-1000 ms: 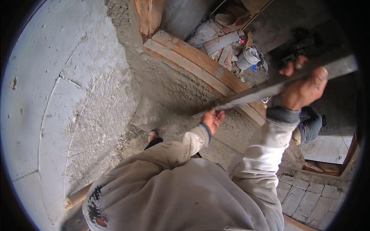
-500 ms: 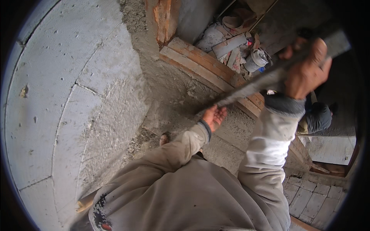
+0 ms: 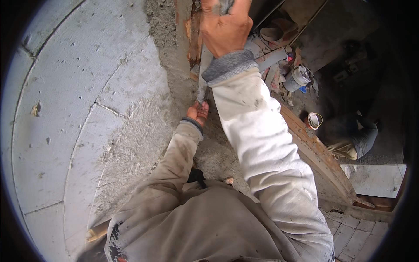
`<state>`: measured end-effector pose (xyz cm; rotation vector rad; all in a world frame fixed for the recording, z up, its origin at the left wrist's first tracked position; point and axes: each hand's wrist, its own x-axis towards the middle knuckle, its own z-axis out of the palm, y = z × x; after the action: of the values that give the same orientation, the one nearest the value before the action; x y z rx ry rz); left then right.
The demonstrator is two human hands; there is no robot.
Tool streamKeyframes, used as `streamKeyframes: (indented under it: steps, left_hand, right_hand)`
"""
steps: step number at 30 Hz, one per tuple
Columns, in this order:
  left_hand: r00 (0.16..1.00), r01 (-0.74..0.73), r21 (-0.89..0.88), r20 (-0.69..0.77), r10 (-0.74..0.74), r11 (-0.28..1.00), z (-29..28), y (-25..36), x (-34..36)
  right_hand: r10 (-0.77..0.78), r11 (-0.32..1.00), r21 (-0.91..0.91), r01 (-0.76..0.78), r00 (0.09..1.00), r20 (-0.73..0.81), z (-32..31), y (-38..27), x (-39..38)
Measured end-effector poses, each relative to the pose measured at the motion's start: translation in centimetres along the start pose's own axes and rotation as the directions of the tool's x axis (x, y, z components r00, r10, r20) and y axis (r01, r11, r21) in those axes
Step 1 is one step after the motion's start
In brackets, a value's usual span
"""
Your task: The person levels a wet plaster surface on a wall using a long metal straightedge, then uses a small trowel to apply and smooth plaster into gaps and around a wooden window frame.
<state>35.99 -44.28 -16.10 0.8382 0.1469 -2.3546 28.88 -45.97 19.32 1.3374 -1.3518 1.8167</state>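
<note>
Two hands work on one long, narrow grey bar (image 3: 205, 70), which stands steeply in front of the person, between the edge of the pale block wall (image 3: 56, 109) on the left and the right forearm. The right hand (image 3: 226, 30) is at the upper part of the bar, its fingers closed round it; the upper edge of the view cuts off some of the fingertips. The left hand (image 3: 198, 112) is at the bar's lower end, palm turned up and fingers loosely bent; whether they close on the bar cannot be told. Two pale sleeves with two dark grey cuffs lead down to one greyish top.

One upright timber post (image 3: 195, 41) stands just beside the bar, at the wall's right-hand edge. One long timber beam (image 3: 318, 153) runs slantwise along the floor to the right of the right forearm. Beyond the beam are two containers: one larger grey bucket (image 3: 297, 78) at the near edge of a heap of scraps too jumbled to count, and one smaller white pail (image 3: 314, 120) close to the beam's edge. One blue scrap (image 3: 303, 89) lies beside the bucket. One other person (image 3: 364, 139) bends low farther right, hands hidden.
</note>
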Motion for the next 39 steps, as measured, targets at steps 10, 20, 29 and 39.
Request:
streamKeyframes:
  steps: [10, 20, 29, 39]
  left_hand:
    - [0.986, 0.140, -0.013, -0.093, -0.140, 0.990, 4.3, -11.0, -7.4]
    - [0.990, 0.103, 0.223, -0.120, -0.078, 0.969, 1.2, -8.8, -2.7]
    - [0.957, 0.222, 0.547, 0.036, -0.288, 0.807, 4.5, -11.2, -6.5]
    - [-0.069, -0.714, 0.284, 0.881, 0.469, -0.639, 16.6, -8.0, -16.0]
  right_hand:
    - [0.265, 0.964, 0.057, -0.259, 0.949, -0.170, -17.4, -2.0, 1.5]
    - [0.322, 0.926, -0.219, -0.306, 0.946, 0.040, -12.0, -0.8, -1.1]
    - [0.170, 0.955, -0.218, -0.203, 0.972, -0.159, -17.8, 0.8, 0.7]
    - [0.320, 0.908, -0.336, -0.251, 0.933, 0.168, -11.9, -4.2, 1.7]
